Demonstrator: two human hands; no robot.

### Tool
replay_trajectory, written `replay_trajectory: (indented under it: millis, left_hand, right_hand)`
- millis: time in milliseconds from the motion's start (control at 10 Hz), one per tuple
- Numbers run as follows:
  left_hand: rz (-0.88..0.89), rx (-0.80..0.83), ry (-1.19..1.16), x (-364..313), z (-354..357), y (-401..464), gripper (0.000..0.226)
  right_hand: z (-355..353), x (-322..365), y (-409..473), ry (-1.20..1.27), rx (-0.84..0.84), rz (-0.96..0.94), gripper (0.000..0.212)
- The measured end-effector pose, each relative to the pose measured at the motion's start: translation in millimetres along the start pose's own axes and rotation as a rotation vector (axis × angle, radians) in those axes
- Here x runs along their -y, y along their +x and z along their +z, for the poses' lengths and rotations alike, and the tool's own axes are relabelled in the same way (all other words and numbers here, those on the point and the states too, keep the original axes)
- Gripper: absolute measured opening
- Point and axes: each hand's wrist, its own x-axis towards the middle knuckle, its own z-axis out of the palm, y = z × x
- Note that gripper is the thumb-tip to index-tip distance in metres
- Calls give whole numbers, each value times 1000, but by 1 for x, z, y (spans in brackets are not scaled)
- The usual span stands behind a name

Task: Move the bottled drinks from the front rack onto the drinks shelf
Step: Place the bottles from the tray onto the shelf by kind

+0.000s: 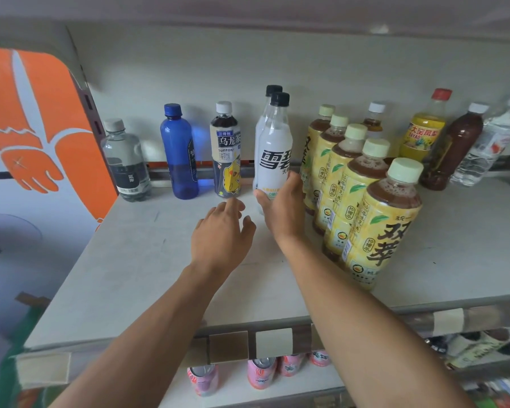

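My right hand grips the lower part of a white soda bottle with a black cap, standing upright on the drinks shelf. A second white bottle stands right behind it. My left hand hovers open just left of it, fingers spread, holding nothing. To the left along the back stand an oolong tea bottle, a blue bottle and a clear water bottle. A row of several yellow tea bottles runs toward me on the right.
At the back right stand a yellow pineapple drink, a dark tea bottle and a tilted clear water bottle. An orange and white panel borders the shelf's left side. Pink cans sit on the shelf below.
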Motion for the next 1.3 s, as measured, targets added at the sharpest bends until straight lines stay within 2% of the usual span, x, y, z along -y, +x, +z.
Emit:
replay_trajectory:
  millis: [1000, 1300]
  left_hand:
    - [0, 18, 12, 1, 0, -3, 27]
    - [7, 6, 13, 1, 1, -4, 27]
  right_hand:
    - [-2, 7, -7, -63, 11, 49, 65]
    - [-3, 6, -7, -63, 14, 64, 71]
